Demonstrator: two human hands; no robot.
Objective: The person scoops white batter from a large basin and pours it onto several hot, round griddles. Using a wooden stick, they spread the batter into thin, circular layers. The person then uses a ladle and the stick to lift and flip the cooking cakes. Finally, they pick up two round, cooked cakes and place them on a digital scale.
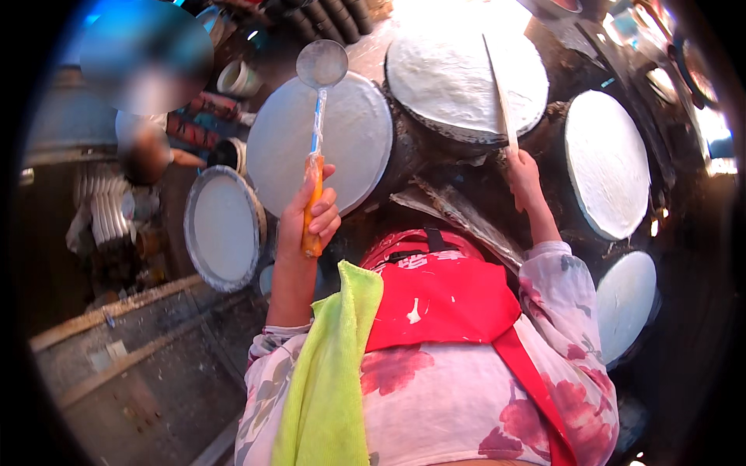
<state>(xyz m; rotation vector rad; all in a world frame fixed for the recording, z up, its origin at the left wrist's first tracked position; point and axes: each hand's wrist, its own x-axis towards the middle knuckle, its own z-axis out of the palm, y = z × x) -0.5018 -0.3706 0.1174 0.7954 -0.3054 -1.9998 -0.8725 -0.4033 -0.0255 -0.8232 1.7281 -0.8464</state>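
My left hand (326, 212) grips the orange-wrapped handle of a metal ladle (322, 65). Its round bowl points away from me, over the far edge of a round white cloth-like surface (355, 145). In my right hand (524, 175) is one end of a long, thin, pale stick (500, 96), probably wooden. The stick extends across a second round surface (449, 87), white and slightly wrinkled, with a dark rim. Whether the stick touches that surface I cannot tell. To the left of my left forearm stands a round tub (259, 215) of white liquid (224, 227).
Two more round white surfaces, one upper (606, 163) and one lower (628, 303), flank my right arm. A pale board-like piece (460, 209) lies before my red apron (437, 303). A green towel (332, 373) hangs down my left side. Another person (143, 145) is at the left.
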